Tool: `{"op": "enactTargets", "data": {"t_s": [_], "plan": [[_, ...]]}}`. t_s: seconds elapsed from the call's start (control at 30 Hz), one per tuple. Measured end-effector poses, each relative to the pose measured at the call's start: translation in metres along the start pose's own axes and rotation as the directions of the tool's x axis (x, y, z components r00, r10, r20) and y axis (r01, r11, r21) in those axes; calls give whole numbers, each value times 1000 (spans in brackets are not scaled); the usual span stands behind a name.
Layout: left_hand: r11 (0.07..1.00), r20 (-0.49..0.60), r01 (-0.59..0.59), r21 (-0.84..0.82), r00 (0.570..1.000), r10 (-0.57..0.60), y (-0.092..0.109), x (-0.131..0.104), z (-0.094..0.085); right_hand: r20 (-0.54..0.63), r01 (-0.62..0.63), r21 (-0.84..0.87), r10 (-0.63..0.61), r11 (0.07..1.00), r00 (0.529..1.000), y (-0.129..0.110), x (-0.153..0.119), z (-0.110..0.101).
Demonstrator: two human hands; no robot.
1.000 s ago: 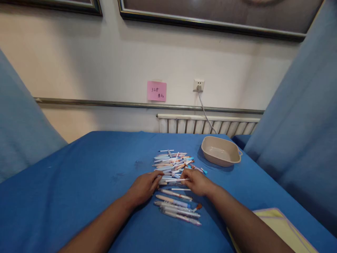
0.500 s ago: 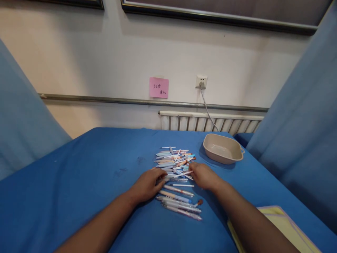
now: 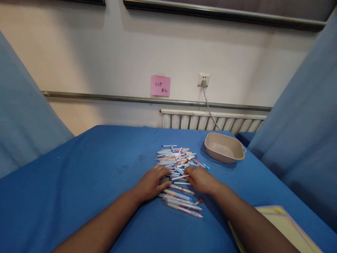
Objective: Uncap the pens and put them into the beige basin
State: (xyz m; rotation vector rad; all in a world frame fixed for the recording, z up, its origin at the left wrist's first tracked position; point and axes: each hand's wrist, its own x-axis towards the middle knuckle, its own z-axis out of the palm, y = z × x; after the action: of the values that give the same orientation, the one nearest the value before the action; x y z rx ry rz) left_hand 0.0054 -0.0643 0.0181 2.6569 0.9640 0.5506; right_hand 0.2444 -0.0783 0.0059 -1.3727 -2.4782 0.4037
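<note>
A pile of pens (image 3: pixel 171 157) and thin white sticks lies on the blue cloth in front of me. My left hand (image 3: pixel 154 181) rests at the pile's left edge, thumb and fingers apart around the ends of some pens; whether it grips any is hard to tell. At the right side, my right hand (image 3: pixel 199 178) pinches a thin white stick (image 3: pixel 180 177) that points left across the pile. Nearer to me, several pens (image 3: pixel 183 204) lie side by side, with a brown-tipped piece (image 3: pixel 200 200) at their right end.
A beige basin (image 3: pixel 225 149) stands at the back right of the blue-covered table (image 3: pixel 105 154). A yellow cloth (image 3: pixel 281 225) lies under my right forearm. Behind are a radiator (image 3: pixel 195 121), a pink note (image 3: pixel 160 85) and a plugged-in cable (image 3: pixel 209 109). Blue curtains hang on both sides.
My right hand has moved slightly left and down with the white stick. My left hand has shifted a little right, its fingers wider apart. A teal-tipped pen now shows beyond my right hand.
</note>
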Motion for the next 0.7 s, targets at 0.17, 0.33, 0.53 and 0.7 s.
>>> {"op": "enactTargets", "data": {"t_s": [0.17, 0.33, 0.53, 0.7], "plan": [[998, 39, -55, 17, 998, 54, -3, 4, 7, 36, 6, -14, -6, 1000, 999, 1, 1, 0], [999, -22, 27, 28, 999, -26, -11, 4, 13, 34, -128, -103, 132, 986, 991, 21, -2, -10], [998, -88, 68, 3, 994, -68, -12, 8, 20, -113, -186, -76, 177, 980, 978, 12, -5, -15], [996, -158, 87, -22, 983, -89, -10, 7, 15, 29, -46, 62, 44, 997, 999, -21, -10, -6]]}}
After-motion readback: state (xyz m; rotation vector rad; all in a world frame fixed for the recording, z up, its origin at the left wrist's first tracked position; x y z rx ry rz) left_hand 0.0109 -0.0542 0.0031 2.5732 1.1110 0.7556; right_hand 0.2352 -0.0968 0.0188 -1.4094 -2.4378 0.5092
